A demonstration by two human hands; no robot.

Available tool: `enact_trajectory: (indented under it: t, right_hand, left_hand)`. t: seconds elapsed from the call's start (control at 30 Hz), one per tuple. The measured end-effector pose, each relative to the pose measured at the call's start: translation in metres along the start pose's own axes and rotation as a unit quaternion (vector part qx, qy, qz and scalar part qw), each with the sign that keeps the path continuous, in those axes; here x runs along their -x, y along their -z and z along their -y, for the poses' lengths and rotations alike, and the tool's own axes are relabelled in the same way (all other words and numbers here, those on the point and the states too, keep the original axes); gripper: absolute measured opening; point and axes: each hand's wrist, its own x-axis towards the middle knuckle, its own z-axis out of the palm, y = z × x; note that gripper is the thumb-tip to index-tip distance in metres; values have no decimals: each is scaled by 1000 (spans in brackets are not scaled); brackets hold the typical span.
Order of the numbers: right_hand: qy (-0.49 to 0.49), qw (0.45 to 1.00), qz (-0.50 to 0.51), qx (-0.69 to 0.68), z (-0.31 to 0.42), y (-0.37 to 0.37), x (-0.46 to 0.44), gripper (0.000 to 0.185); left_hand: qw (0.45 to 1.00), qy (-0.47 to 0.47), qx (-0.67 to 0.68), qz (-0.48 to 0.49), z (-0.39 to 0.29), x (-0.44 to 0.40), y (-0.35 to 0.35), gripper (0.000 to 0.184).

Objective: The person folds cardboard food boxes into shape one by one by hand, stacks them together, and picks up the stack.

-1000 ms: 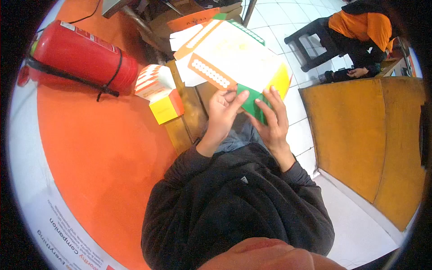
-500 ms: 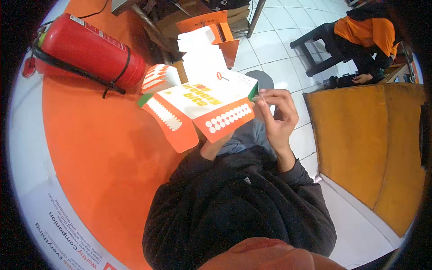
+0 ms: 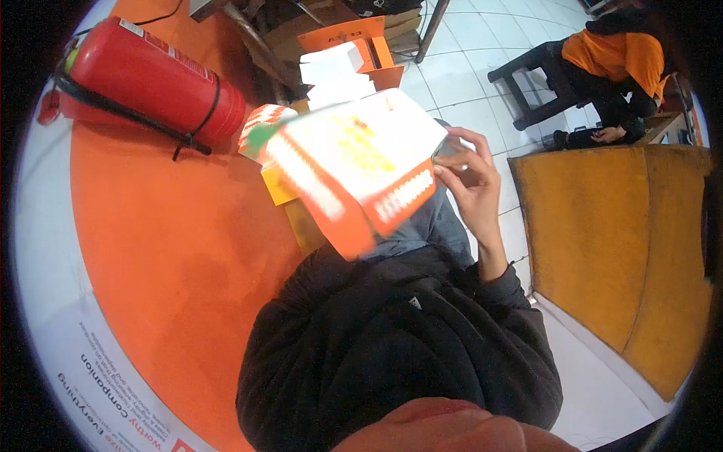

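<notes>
A workplace — fire extinguisher (red).

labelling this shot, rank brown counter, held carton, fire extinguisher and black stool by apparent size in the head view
1. Brown counter
2. Held carton and fire extinguisher: too alike to rank, and the carton is partly blurred
3. Black stool

Shows a small yellow-and-orange carton on the wooden bench, left; a black stool on tiled floor, far right.
</notes>
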Motion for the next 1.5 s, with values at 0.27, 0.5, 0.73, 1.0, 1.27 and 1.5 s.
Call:
enact_trajectory:
  t: [0.27,0.5,0.73,1.0,1.27,1.5]
  right_hand:
    - [-1,999,-2,41,-21,-8,2,10]
    - [-230,942,-56,-236,-38,-3,7,22]
    - [67,942,113,310,-4,6,12,22]
    - [66,978,-7,200,-7,-7,22,18]
    - [257,955,34,144,-12,-16,22,23]
    - [256,949,58,174,1,-19,19,23]
  left_hand:
    - [933,154,306,110,9,-2,4,57]
    - [969,-3,81,233,27,24,13,55]
    - [981,-28,-18,192,30,27,14,15]
    - [983,22,-167,-66,10,17,19,10]
    - [999,-28,-34,-31,18,7,19,16]
    - [997,-63,-18,-32,20,8,18,17]
